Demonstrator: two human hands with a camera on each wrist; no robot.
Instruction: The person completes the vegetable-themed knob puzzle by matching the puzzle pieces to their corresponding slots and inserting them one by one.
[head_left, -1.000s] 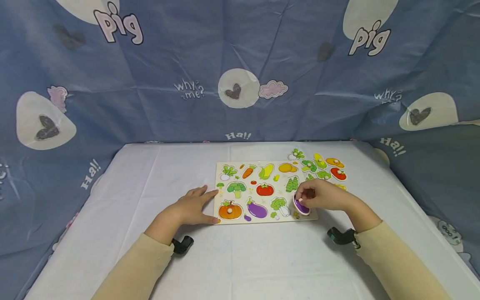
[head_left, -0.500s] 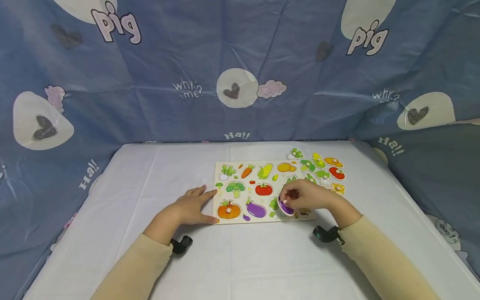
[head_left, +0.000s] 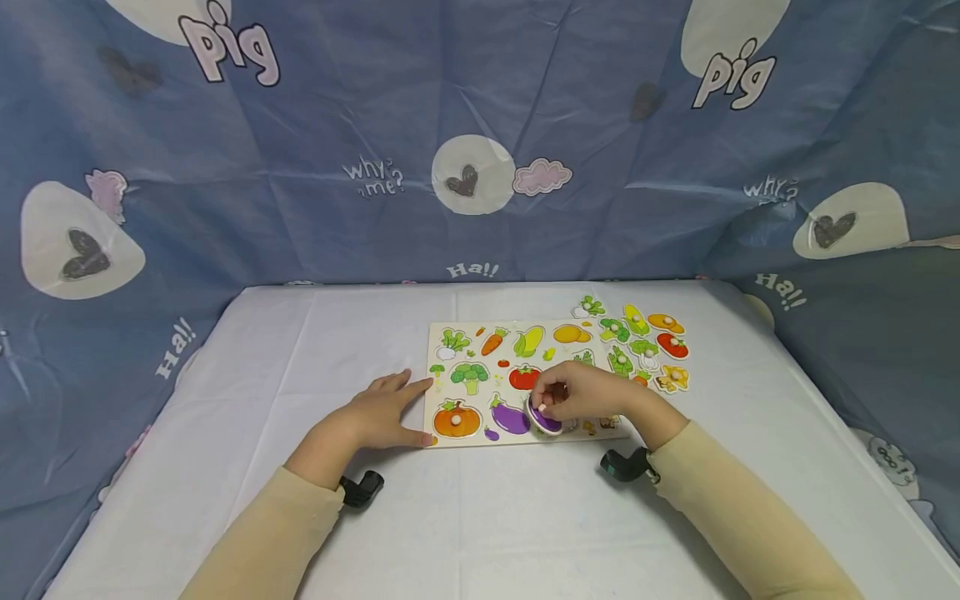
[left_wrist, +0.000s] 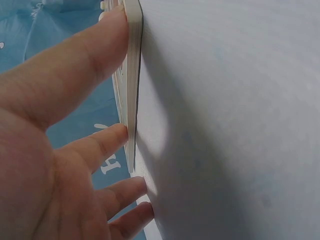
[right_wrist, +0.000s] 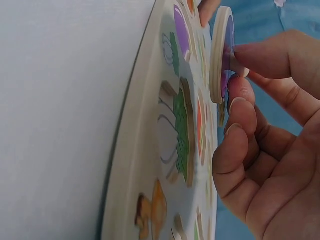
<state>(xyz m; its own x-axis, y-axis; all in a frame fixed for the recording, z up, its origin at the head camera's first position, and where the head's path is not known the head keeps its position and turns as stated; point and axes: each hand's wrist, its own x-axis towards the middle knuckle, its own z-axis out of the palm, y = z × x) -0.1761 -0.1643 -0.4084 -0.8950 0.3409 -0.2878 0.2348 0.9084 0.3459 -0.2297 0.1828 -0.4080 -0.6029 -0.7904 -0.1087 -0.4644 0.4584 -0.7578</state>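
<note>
Right grip (head_left: 576, 390) pinches knob (right_wrist: 240, 68) of eggplant piece (head_left: 551, 425), probably for control; left grip (head_left: 378, 415), spread, apparently steadies puzzle board (head_left: 517, 440).

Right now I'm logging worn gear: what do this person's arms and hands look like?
The left sleeve and right sleeve are plain beige. A curved black device sits at the left wrist, another at the right. Left hand and right hand are gloveless; no cables show.

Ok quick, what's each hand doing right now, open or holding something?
Left hand: open, touching the cream, rectangular wooden board.
Right hand: closed, holding a purple, rounded wooden puzzle piece.
</note>
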